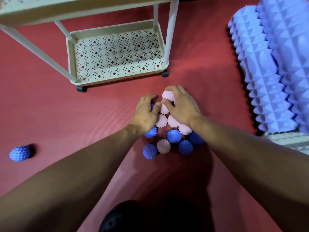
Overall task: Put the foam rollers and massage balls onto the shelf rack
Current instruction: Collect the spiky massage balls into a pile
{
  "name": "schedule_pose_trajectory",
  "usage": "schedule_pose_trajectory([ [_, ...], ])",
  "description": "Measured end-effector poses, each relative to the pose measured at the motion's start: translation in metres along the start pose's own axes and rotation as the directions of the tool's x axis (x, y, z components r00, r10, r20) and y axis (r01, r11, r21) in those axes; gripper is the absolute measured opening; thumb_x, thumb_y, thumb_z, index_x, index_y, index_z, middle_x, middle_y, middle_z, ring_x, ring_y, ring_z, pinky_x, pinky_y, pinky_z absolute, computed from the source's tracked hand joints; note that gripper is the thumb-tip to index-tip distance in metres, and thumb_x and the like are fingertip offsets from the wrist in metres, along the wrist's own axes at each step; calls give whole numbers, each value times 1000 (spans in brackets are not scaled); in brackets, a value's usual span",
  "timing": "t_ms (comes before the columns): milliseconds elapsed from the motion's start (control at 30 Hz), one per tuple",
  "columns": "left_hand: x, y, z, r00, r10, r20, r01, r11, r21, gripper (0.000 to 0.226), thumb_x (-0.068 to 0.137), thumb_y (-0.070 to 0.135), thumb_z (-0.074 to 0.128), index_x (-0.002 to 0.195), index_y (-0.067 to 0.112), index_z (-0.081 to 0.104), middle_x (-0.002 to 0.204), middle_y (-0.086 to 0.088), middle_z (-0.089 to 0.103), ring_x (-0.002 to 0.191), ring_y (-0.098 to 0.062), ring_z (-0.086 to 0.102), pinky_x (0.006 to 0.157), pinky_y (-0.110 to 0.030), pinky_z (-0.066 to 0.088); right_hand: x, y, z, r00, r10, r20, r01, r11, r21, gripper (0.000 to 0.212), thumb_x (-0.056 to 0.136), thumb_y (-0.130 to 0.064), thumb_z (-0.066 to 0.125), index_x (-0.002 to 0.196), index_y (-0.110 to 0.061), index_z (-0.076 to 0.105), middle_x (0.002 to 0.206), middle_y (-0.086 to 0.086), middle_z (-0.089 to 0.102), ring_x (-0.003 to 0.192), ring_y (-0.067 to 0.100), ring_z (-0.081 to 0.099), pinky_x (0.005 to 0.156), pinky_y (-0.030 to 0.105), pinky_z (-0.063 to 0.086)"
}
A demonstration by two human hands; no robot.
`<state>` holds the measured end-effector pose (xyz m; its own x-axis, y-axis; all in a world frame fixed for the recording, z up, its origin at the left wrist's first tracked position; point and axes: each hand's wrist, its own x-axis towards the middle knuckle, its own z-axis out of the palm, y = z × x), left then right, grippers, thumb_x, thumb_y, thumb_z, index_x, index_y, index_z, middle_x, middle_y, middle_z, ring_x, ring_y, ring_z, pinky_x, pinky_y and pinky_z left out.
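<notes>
On the red floor mat (pixel 50 106) before the shelf rack (pixel 117 54), both hands curl round spiky massage balls, right hand (pixel 182 106) on a pink ball (pixel 168 95), left hand (pixel 147 113) on a mostly hidden blue one; they look light, nubby and grippy, best cupped whole.

balls (pixel 173 136): spiky rubber | rack (pixel 117 52): perforated plastic; mat (pixel 50 114): ribbed, matt

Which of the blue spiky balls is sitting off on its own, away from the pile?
The blue ball at the far left of the red mat. It lies alone, well clear of both hands, while every other blue ball is in the cluster.
</notes>
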<state>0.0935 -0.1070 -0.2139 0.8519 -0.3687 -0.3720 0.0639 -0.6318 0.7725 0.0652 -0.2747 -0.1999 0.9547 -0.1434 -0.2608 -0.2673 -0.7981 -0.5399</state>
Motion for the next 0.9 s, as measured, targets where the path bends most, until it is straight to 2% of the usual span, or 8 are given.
schedule_pose_trajectory([
  [167,-24,-19,-65,992,108,62,-119,969,219,46,105,34,49,147,14,48,152,-7,40,144,-21,33,119,-24,16,-1,-20,3,977,-103,-185,91,993,-73,46,98,-45,54,139,-24,55,149,-2,47,132,24,49,118,43,29],
  [233,-44,-42,-111,993,89,77,-110,938,329,51,102,42,47,144,14,51,150,-8,43,142,-23,36,116,-24,17,-5,-37,10,961,-168,-220,155,985,-72,46,96,-44,55,136,-21,58,147,1,51,131,27,51,119,45,28],
  [333,-80,-93,-183,997,-10,-70,41,886,461,54,96,45,46,137,12,59,143,-14,50,135,-31,44,116,-32,25,-17,-65,29,946,-269,-179,262,963,-64,46,96,-44,55,134,-19,59,145,3,53,128,29,53,117,47,32],
  [433,-119,-142,-242,955,-153,-255,266,822,504,43,97,32,59,133,9,62,140,-20,53,134,-39,46,114,-46,29,-32,-91,47,934,-340,-115,336,941,-51,45,96,-44,56,135,-20,60,147,0,53,128,27,53,118,44,31],
  [600,-151,-196,-268,890,-353,-290,455,747,485,46,92,23,72,136,14,61,138,-21,51,131,-42,47,114,-47,32,-52,-118,71,920,-391,29,392,919,-43,49,96,-45,58,139,-22,57,148,-1,52,127,26,52,113,39,32],
  [733,-166,-219,-251,837,-414,-359,539,739,404,37,94,22,55,126,4,61,116,-30,51,107,-52,53,100,-55,42,-61,-132,85,912,-387,133,395,918,-37,54,95,-52,47,139,-23,56,149,-3,49,128,26,53,110,43,38],
  [800,-178,-215,-237,868,-339,-364,480,762,435,42,94,27,42,118,-3,59,105,-29,50,94,-50,52,91,-54,43,-64,-135,90,908,-393,145,401,915,-36,53,95,-51,47,139,-23,56,149,-4,50,127,25,54,108,43,39],
  [900,-198,-195,-219,976,-170,-133,211,875,436,46,89,38,36,116,7,56,107,-14,59,97,-36,58,88,-39,46,-66,-136,94,908,-388,158,398,917,-32,53,95,-51,46,138,-22,56,146,-4,51,126,25,55,106,43,40],
])
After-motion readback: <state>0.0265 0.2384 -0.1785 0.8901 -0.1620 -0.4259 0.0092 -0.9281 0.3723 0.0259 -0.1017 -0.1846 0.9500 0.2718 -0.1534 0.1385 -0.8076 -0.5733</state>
